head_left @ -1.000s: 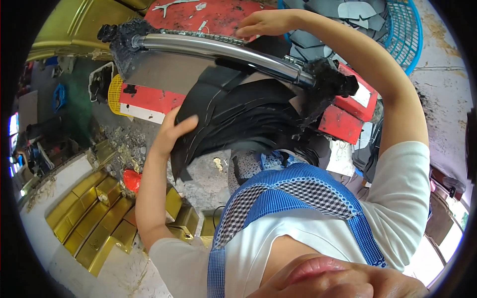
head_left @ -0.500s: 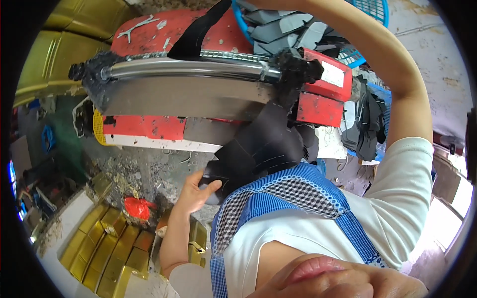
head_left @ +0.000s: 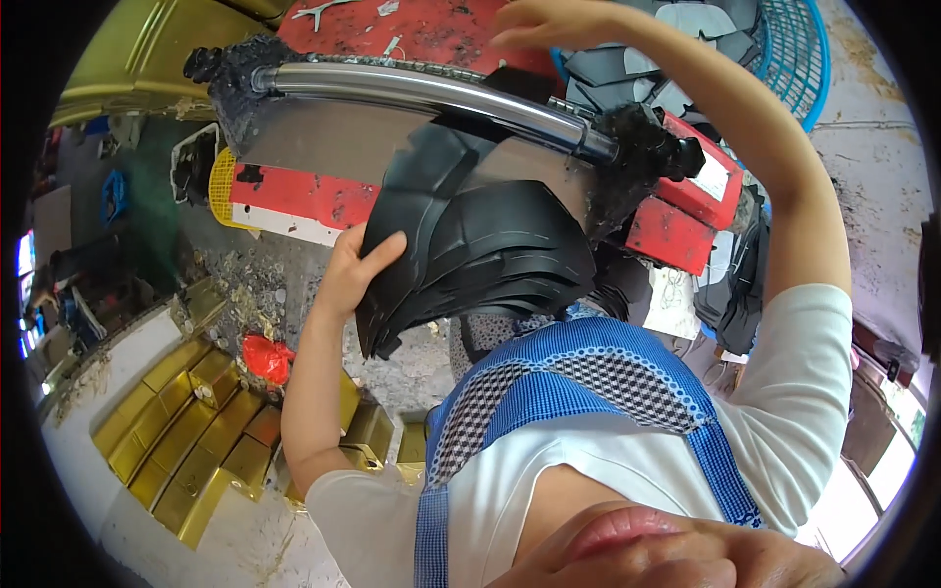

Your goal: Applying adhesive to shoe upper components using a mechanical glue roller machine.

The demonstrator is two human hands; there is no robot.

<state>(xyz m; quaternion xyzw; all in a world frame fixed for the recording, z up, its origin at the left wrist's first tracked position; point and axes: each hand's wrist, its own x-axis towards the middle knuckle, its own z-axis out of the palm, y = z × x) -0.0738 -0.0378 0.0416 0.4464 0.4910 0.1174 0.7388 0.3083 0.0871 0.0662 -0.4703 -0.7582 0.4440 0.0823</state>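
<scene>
My left hand [head_left: 355, 267] grips the left side of a thick stack of black sheet pieces [head_left: 490, 245], thumb on top. The pieces are curved, with pale dashed lines, and fan out in front of my apron. Their upper end lies over the grey feed plate [head_left: 314, 142] of a roller machine. Another black piece [head_left: 520, 84] shows just behind the shiny metal roller [head_left: 421, 93]. Above the red top of the machine, beyond the roller, is my right hand [head_left: 549, 24], fingers stretched out to the left and nothing seen in them.
A blue basket [head_left: 799, 69] of grey and black cut pieces stands at the far right. Dark grime coats the roller's end mounts [head_left: 642, 147]. More cut pieces [head_left: 730, 294] lie right of the red box [head_left: 671, 233]. Gold-coloured boxes [head_left: 176, 431] and a red bag [head_left: 267, 359] are at lower left.
The black stack has been raised and moved toward the roller by my left hand. My right hand has come into view at the top. The long black piece behind the roller is no longer there.
</scene>
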